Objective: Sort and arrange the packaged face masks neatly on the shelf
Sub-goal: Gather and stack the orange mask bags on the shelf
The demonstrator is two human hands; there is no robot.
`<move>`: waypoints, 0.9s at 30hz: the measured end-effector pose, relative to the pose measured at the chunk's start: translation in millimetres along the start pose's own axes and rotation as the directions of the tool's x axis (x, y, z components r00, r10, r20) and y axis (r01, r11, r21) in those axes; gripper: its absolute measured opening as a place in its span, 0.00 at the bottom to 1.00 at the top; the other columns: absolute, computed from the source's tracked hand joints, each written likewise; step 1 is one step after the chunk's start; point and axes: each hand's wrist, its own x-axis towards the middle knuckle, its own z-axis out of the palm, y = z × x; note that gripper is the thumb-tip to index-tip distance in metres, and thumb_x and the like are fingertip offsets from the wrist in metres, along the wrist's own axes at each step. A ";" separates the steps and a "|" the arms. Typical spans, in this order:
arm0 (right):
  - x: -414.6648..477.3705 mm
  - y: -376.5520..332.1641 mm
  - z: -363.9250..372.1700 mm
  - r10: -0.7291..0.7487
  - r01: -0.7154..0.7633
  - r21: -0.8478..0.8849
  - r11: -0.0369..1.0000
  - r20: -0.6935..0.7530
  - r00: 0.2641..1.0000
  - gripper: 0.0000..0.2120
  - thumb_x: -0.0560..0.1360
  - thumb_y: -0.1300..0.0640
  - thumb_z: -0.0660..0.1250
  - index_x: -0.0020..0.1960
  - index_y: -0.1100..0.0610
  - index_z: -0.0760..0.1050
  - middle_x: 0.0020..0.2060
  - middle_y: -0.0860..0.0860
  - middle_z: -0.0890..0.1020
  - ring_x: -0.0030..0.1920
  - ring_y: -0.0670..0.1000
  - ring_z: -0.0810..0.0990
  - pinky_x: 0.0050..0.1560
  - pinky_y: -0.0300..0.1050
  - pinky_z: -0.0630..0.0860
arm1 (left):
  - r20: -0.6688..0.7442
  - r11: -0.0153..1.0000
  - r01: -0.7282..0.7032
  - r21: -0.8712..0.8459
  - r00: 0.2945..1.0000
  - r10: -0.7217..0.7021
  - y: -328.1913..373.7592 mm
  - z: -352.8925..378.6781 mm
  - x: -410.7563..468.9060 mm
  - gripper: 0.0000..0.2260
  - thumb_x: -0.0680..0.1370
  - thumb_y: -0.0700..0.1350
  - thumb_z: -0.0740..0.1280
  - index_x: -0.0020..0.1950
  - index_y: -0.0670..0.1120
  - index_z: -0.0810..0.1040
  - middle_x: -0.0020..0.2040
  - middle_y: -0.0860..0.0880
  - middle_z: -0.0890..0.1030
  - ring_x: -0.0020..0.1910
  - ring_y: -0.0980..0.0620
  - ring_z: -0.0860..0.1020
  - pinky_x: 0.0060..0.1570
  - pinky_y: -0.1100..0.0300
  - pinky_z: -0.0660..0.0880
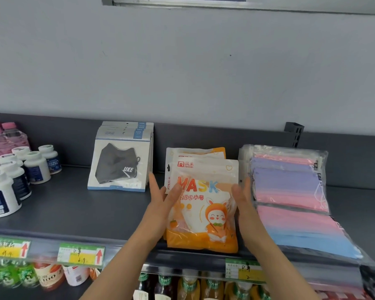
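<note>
An orange and white mask pack printed with a rabbit lies on top of a small pile on the dark shelf. My left hand presses flat against the pile's left edge, fingers straight. Along the right edge, my right hand lies flat with its fingers straight too. A stack of black mask packs leans against the back panel to the left. At the right lies a pile of clear bags with pink, purple and blue masks.
White pill bottles and pink bottles stand at the shelf's left end. Price tags line the front rail. Drink bottles fill the shelf below. A grey wall rises behind.
</note>
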 end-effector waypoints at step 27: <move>-14.6 1.6 -13.5 0.026 -0.029 -0.251 0.968 -0.016 1.000 0.48 0.75 0.47 0.67 0.75 0.36 0.31 0.77 0.43 0.54 0.74 0.50 0.60 0.69 0.53 0.64 | -0.024 0.879 -0.036 0.476 0.998 0.053 2.6 -9.4 -10.0 0.68 0.54 0.62 0.80 0.74 0.65 0.28 0.80 0.53 0.54 0.73 0.50 0.65 0.66 0.50 0.69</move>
